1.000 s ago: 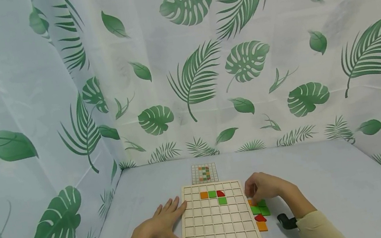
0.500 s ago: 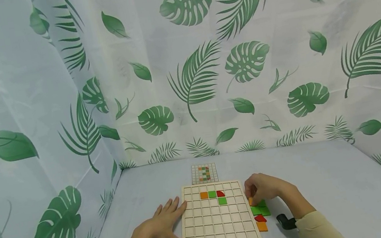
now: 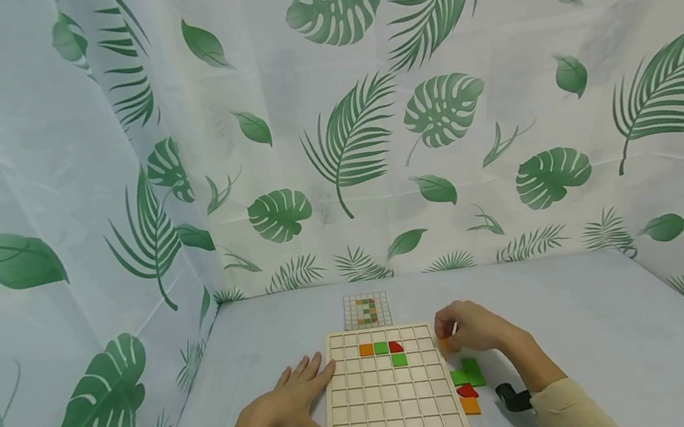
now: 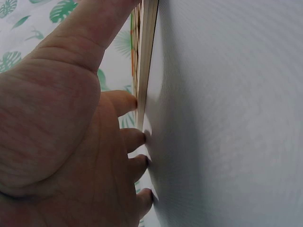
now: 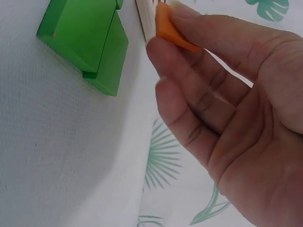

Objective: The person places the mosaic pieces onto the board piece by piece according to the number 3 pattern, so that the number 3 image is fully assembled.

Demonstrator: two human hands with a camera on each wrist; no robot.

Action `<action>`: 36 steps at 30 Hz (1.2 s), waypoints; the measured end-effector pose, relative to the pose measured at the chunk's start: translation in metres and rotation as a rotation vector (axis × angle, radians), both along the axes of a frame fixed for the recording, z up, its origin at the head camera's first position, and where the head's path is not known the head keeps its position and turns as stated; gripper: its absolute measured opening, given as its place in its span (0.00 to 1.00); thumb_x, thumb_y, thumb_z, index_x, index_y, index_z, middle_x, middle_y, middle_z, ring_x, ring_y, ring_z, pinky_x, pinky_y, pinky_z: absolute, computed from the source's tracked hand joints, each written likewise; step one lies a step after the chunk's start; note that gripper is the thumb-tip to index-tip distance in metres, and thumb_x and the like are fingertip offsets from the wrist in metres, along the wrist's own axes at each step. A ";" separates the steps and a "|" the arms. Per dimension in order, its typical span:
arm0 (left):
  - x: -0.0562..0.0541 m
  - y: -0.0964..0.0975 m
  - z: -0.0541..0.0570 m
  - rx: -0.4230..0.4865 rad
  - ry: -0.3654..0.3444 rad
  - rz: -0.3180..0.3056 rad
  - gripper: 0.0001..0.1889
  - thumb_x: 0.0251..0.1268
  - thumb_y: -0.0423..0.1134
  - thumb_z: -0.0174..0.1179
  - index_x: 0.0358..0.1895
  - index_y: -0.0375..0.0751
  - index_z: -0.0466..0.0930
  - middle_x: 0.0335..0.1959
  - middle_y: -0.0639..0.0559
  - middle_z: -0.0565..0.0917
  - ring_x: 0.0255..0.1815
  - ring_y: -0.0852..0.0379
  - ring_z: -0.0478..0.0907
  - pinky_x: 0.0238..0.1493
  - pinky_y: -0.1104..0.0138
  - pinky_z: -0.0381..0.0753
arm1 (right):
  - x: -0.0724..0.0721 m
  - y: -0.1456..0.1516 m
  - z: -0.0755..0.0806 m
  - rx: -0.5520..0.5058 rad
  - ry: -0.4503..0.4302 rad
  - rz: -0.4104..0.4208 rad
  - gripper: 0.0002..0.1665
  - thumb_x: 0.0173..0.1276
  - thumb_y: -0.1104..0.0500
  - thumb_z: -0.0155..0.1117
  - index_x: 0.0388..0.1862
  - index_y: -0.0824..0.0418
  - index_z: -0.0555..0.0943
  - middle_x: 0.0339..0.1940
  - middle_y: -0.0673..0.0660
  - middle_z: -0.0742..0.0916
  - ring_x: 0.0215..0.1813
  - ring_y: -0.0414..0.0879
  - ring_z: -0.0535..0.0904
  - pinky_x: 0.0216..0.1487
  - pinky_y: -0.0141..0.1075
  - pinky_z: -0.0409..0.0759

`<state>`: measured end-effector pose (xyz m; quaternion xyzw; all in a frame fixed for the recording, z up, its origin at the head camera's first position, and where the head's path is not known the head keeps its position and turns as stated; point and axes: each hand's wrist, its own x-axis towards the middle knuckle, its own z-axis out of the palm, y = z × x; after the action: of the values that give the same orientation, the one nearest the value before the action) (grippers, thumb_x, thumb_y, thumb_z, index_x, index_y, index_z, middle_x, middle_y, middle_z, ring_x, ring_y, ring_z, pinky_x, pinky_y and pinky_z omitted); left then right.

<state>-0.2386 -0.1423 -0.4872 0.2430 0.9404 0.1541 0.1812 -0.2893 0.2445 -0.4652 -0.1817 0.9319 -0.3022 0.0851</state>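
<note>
A pale wooden grid board (image 3: 392,400) lies on the table with an orange square tile (image 3: 367,350), a green tile (image 3: 380,348) and a red rounded tile (image 3: 396,347) in one row. Another green tile (image 3: 399,360) sits under the red one. My left hand (image 3: 301,403) is spread along the board's left edge, fingers straight, thumb at the near corner. At the right edge my right hand (image 3: 473,327) pinches an orange tile (image 5: 171,29) between thumb and fingers. Green tiles (image 5: 85,38) lie on the table close by in the right wrist view.
Right of the board are loose green tiles (image 3: 468,373), a red piece (image 3: 467,391) and an orange tile (image 3: 471,406). Behind the board lies a small card (image 3: 367,311) printed with a coloured grid pattern. A leaf-print cloth (image 3: 355,129) hangs behind the table.
My right hand has lifted the orange tile from beside the green ones and moved slightly up and left toward the board. The left hand stays in place.
</note>
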 end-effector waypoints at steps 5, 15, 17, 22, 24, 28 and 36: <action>0.000 0.000 0.000 0.003 -0.012 0.003 0.72 0.34 0.75 0.78 0.86 0.53 0.50 0.88 0.42 0.45 0.88 0.39 0.39 0.85 0.39 0.39 | 0.000 -0.001 0.001 -0.081 -0.054 0.016 0.08 0.68 0.67 0.72 0.36 0.58 0.80 0.33 0.53 0.83 0.32 0.48 0.83 0.31 0.42 0.88; 0.000 -0.001 0.001 -0.004 -0.008 0.001 0.72 0.34 0.75 0.78 0.86 0.53 0.50 0.88 0.42 0.46 0.88 0.39 0.39 0.85 0.39 0.40 | -0.001 -0.010 -0.001 -0.183 -0.003 0.069 0.05 0.71 0.68 0.68 0.41 0.61 0.80 0.37 0.57 0.84 0.34 0.50 0.86 0.34 0.41 0.89; -0.001 0.000 0.001 -0.008 -0.010 0.003 0.72 0.34 0.75 0.78 0.86 0.53 0.49 0.88 0.43 0.45 0.88 0.39 0.39 0.85 0.39 0.40 | -0.002 -0.013 -0.002 -0.204 0.018 0.081 0.05 0.71 0.68 0.68 0.42 0.61 0.81 0.38 0.56 0.84 0.34 0.49 0.86 0.34 0.38 0.90; -0.001 0.000 0.001 -0.010 -0.012 0.004 0.72 0.34 0.75 0.78 0.86 0.53 0.49 0.88 0.43 0.45 0.88 0.39 0.39 0.85 0.39 0.40 | -0.003 -0.021 -0.004 -0.236 0.041 0.097 0.08 0.70 0.68 0.69 0.46 0.62 0.82 0.39 0.56 0.84 0.34 0.47 0.87 0.36 0.34 0.90; -0.001 0.000 0.001 -0.010 -0.010 0.002 0.72 0.34 0.75 0.78 0.86 0.53 0.49 0.88 0.42 0.45 0.88 0.39 0.39 0.85 0.38 0.40 | -0.004 -0.024 -0.004 -0.237 0.053 0.096 0.10 0.70 0.68 0.69 0.48 0.63 0.83 0.39 0.56 0.84 0.34 0.48 0.87 0.36 0.34 0.90; -0.001 0.000 0.001 -0.010 -0.008 -0.001 0.72 0.34 0.75 0.78 0.86 0.53 0.49 0.88 0.42 0.45 0.88 0.39 0.39 0.85 0.38 0.40 | -0.003 -0.028 -0.005 -0.243 0.062 0.089 0.11 0.71 0.69 0.68 0.50 0.64 0.82 0.40 0.55 0.84 0.34 0.48 0.87 0.36 0.35 0.90; -0.001 0.000 0.001 -0.014 -0.013 -0.004 0.72 0.35 0.75 0.77 0.86 0.53 0.50 0.88 0.42 0.46 0.88 0.38 0.40 0.85 0.38 0.40 | -0.003 -0.034 -0.005 -0.240 0.070 0.107 0.10 0.72 0.68 0.67 0.50 0.64 0.83 0.40 0.55 0.85 0.35 0.48 0.88 0.39 0.34 0.90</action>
<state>-0.2401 -0.1426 -0.4861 0.2425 0.9398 0.1487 0.1895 -0.2921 0.2102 -0.4699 -0.2505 0.8804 -0.4001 0.0459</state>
